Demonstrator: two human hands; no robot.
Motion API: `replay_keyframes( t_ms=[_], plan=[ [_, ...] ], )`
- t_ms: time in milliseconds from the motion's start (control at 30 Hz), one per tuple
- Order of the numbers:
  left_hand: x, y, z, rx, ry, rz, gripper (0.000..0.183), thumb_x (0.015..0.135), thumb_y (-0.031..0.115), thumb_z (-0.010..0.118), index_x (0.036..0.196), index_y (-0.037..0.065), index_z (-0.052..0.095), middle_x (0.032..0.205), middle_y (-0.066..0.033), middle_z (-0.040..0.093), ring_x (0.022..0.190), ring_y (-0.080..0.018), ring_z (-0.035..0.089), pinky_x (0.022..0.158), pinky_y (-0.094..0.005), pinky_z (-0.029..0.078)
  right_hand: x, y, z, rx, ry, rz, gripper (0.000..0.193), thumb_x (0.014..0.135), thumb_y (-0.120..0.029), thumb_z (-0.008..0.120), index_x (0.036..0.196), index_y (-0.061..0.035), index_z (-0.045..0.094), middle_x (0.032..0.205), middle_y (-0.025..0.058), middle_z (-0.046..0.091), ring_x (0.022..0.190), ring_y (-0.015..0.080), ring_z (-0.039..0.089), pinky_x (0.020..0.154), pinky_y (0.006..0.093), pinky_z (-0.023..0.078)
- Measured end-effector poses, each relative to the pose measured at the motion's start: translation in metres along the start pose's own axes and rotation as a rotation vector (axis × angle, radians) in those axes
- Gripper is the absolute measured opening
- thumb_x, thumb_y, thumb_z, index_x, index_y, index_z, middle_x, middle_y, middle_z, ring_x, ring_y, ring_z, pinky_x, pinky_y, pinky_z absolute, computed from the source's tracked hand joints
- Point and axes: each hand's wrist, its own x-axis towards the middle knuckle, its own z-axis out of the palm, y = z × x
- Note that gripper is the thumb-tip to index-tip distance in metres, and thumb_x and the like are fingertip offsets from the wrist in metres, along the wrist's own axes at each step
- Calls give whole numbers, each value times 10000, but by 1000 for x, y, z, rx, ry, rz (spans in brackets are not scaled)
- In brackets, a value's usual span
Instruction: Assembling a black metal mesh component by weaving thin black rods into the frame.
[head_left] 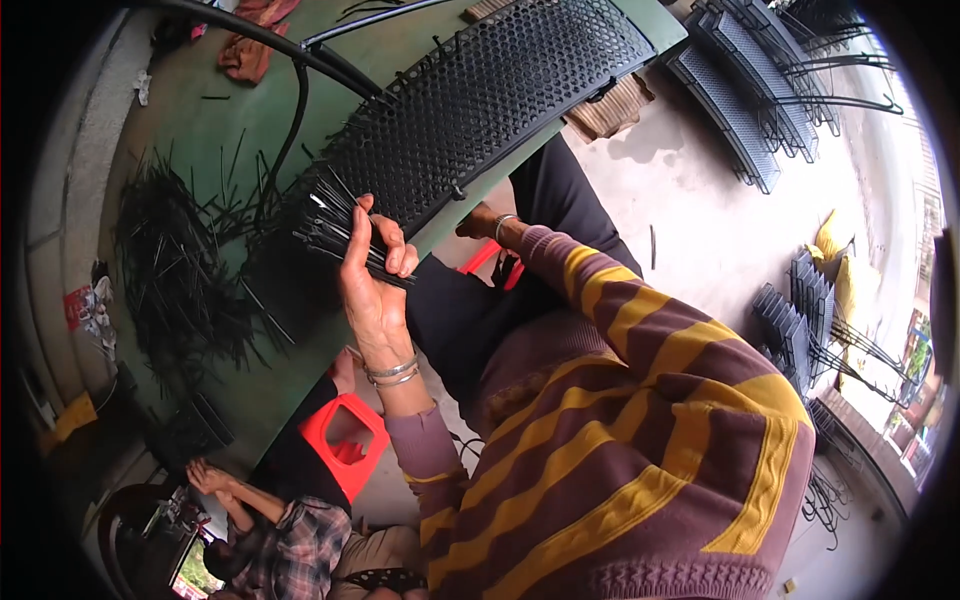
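Note:
My left hand [375,285] is raised palm-up and closed around a bundle of thin black plastic strips [335,228], whose ends fan out to the left. Just above it a black woven mesh panel [480,95] on a curved frame lies across the green table [225,140]. My right hand [480,222], with a bracelet at the wrist, reaches to the panel's lower edge by the table rim. Its fingers are hidden under that edge, so its grip is unclear. Both arms wear a maroon sweater with yellow stripes.
A loose heap of black strips [180,270] lies on the table's left part. Another person in a plaid shirt [285,540] sits at lower left beside a red stool [345,440]. Stacks of black woven chairs [745,95] and more chairs [800,325] stand on the concrete floor at right.

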Motion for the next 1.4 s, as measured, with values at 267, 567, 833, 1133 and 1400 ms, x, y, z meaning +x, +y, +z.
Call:
replay_keyframes(
  t_ms=[267,567,833,1133,1400],
  plan=[
    [-8,3,-6,-61,48,12,220,1016,250,417,1147,99,510,685,-34,484,481,-83,357,446,-225,316,29,31,103,1567,238,405,393,832,-472,634,1071,-170,560,955,45,616,843,265,618,699,421,506],
    [-5,-5,-7,-20,52,-9,197,1017,251,415,1120,103,498,655,-35,503,437,-84,362,431,-223,316,0,-22,47,1754,463,197,462,869,-261,656,1264,-178,430,1075,119,611,864,360,643,628,548,542],
    [1,-8,5,13,33,-19,207,1015,253,423,1135,106,507,658,-34,518,420,-82,368,425,-223,315,6,4,39,2144,-17,-755,371,968,-334,437,1229,-83,517,1164,116,592,1102,292,556,986,450,422],
    [-2,-6,5,39,65,-2,217,1016,251,423,1138,100,520,668,-36,527,428,-79,372,432,-223,317,-1,-18,19,1671,-331,-414,387,955,-314,407,1247,-91,529,1234,110,563,1156,276,519,1003,428,394],
    [-2,-7,6,58,65,42,229,997,246,478,1159,91,522,665,-25,523,450,-75,390,446,-224,312,-26,-42,15,1176,-540,-119,408,944,-296,380,1262,-98,540,1296,105,537,1205,262,486,1019,409,370]
  ],
)
